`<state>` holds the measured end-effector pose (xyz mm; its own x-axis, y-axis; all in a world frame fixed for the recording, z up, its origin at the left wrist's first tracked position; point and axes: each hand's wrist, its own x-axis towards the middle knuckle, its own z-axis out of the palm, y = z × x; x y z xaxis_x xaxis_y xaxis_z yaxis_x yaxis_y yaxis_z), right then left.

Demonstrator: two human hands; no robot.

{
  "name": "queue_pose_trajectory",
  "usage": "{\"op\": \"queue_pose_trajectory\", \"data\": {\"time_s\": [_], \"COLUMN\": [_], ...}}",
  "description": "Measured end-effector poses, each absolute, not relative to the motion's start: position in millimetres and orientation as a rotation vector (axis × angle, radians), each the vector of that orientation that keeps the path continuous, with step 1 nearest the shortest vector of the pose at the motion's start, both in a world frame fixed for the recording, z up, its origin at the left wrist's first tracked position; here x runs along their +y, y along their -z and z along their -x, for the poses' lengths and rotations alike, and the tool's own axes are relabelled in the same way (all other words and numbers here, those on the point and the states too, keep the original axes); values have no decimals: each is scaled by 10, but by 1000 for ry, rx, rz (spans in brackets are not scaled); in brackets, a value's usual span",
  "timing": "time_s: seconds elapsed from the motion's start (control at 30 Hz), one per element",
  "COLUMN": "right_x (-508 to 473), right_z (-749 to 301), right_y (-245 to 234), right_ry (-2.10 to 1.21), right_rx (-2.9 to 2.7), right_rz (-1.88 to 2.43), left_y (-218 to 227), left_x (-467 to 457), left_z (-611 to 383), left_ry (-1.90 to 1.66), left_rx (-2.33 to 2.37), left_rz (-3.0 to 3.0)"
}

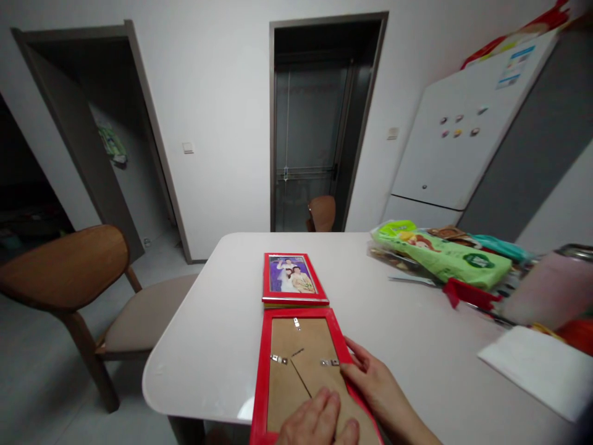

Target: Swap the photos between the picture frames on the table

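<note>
Two red picture frames lie flat on a white rounded table (208, 327), one beyond the other. The far one (291, 279) lies face up and shows a colour photo of people. The near one (262, 383) lies face down, showing a tan cardboard backing (296, 352) with small metal clips (296, 323). My left hand (317, 420) rests flat on that backing at the bottom. My right hand (375, 386) grips the frame's right edge, its fingers curling around the red rim. The frame's lower end is hidden behind my hands and the picture's bottom edge.
A green printed plastic bag (440, 256), red-handled scissors (463, 290) and a white sheet (532, 371) lie on the table's right side. A pink cylindrical container (551, 287) stands at the right. A wooden chair (69, 272) stands left of the table.
</note>
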<state>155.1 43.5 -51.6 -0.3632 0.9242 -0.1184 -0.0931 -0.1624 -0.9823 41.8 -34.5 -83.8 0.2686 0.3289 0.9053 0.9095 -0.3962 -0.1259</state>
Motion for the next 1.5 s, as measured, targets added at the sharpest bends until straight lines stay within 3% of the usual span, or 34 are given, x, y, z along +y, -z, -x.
{"op": "queue_pose_trajectory", "data": {"time_s": [0.2,0.4,0.57,0.73,1.23,1.5], "right_x": [660,782,889,889,1006,1194], "right_z": [-1602,-1581,-1580,-1532,-1032,-782], "right_y": [724,776,753,661,584,670], "right_ry": [-810,-478,-414,-389,-196,-191], "right_rx": [-1855,-2135,-2242,-2289,-2381,-2396], "right_rz": [1353,1350,1369,1357,1245,1295], "left_y": [960,869,622,657,834,791], "left_x": [-259,-223,-169,-72,-55,-58], "left_z": [-445,-437,-162,288,386,377], "left_ry": [1056,753,857,1181,1447,1380], "left_rx": [-1131,-1454,-1789,-2386,-2344,-2359], "left_rz": [1974,2556,2733,2180,2120,2150]}}
